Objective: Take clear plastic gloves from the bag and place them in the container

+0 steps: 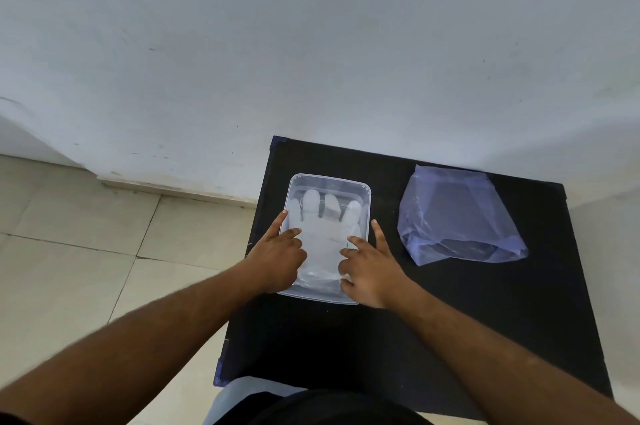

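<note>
A clear rectangular plastic container [363,189] sits on the left half of a black table. Clear plastic gloves [323,237] lie flat inside it, fingers pointing away from me. My left hand [277,256] rests on the container's left side, fingertips pressing on the gloves. On the right side my right hand [369,272] does the same, its index finger lying along the outer rim. A crumpled bluish translucent bag [457,216] lies on the table to the right, apart from both hands.
The black table [450,320] stands against a white wall. Beige floor tiles [86,268] spread to the left. My lap [311,407] is at the table's near edge.
</note>
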